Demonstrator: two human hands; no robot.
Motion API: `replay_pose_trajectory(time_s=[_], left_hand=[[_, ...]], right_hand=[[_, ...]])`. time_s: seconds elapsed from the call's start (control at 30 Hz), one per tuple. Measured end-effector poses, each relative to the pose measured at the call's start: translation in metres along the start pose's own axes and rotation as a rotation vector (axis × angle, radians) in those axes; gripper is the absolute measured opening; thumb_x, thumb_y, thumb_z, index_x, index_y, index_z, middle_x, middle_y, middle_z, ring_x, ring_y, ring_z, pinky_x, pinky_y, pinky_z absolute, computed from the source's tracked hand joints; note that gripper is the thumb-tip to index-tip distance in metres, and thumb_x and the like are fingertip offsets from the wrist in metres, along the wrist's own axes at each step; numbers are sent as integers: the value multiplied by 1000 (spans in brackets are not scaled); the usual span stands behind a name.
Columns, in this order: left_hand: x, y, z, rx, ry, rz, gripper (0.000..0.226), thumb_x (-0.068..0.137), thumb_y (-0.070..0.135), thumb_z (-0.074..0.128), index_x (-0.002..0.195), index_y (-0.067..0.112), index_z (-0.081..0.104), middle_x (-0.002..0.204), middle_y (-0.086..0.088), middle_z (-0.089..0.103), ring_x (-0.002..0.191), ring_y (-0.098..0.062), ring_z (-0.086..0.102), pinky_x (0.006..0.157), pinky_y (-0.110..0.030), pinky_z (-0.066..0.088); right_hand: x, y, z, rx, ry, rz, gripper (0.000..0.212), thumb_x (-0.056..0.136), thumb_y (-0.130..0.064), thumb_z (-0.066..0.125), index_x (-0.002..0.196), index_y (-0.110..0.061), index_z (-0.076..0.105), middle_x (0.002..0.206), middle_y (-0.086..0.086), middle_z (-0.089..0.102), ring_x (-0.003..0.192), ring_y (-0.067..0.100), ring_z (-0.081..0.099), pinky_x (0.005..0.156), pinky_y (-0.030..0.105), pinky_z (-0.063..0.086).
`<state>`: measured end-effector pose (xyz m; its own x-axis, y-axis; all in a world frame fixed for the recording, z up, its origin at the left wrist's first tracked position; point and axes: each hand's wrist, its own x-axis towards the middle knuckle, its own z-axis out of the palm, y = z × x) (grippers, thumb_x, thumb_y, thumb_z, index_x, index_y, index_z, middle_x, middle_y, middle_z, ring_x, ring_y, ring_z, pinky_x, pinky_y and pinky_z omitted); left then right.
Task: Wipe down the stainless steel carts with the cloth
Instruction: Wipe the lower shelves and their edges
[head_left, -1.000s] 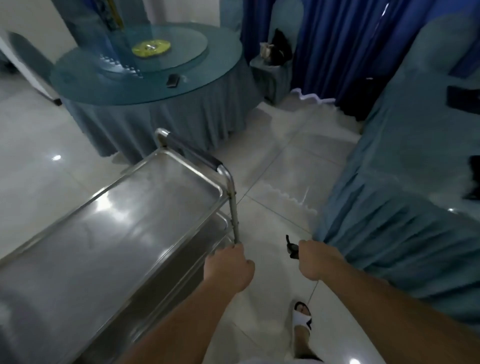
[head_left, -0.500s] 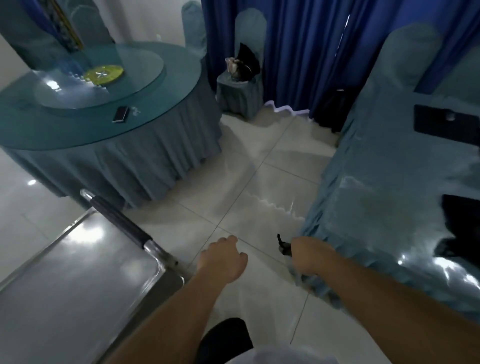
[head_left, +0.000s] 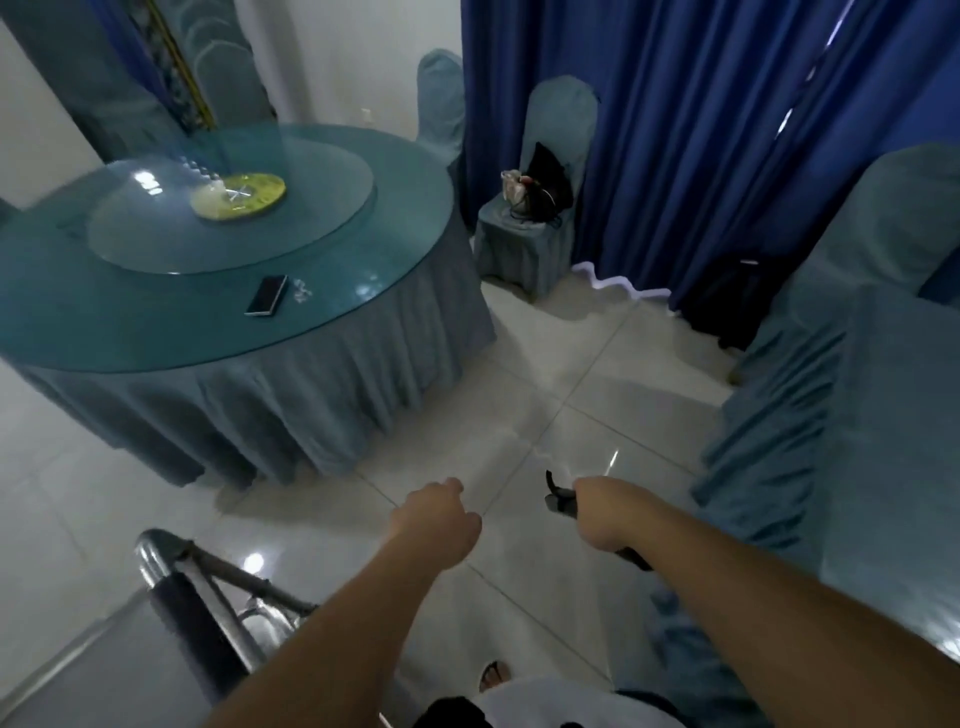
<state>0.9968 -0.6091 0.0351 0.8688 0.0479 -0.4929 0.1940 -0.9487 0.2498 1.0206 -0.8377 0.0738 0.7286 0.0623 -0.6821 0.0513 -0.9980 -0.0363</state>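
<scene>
Standing at the end of the cart (head_left: 171, 613), low and left, handle just beside the left forearm, probably to reach another side. Left hand (head_left: 436, 519) beyond the cart over the floor, fingers curled loosely, holding and touching nothing. Right hand (head_left: 597, 514) further right of the cart, fingers pressed around a dark cloth (head_left: 558, 499), seemingly ready for wiping. Farther past the cart, round tabletop (head_left: 363, 312) carrying a phone (head_left: 266, 295).

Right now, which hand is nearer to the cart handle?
Left. The left hand hangs just up and right of the cart handle, not touching it. The right hand is farther right, holding a dark object.
</scene>
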Motion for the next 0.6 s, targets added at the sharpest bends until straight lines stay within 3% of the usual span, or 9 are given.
replay_pose_trajectory(time_s=[0.27,0.4,0.6], left_hand=[[80,-75,-71,-175,87,-213,59,97,49,48,152,27,45,149,-4,57,129,-30,60,104,-44,52],[115,-125,-99,-237,149,-381,60,97,50,50,153,29,46,147,-3,61,129,-29,61,102,-42,50],[164,-205,-149,-306,174,-646,53,99,50,47,146,27,51,138,-4,62,122,-29,61,92,-43,48]], right_hand=[[120,-95,-86,-126,-46,-139,35,99,-14,50,131,-5,62,127,15,66,111,31,66,88,33,52],[183,-174,-128,-231,-57,-263,33,98,-16,54,130,-10,59,120,12,65,99,27,63,85,36,53],[272,-303,-187,-392,-75,-488,27,98,-15,52,124,-12,59,117,9,63,104,28,63,88,38,53]])
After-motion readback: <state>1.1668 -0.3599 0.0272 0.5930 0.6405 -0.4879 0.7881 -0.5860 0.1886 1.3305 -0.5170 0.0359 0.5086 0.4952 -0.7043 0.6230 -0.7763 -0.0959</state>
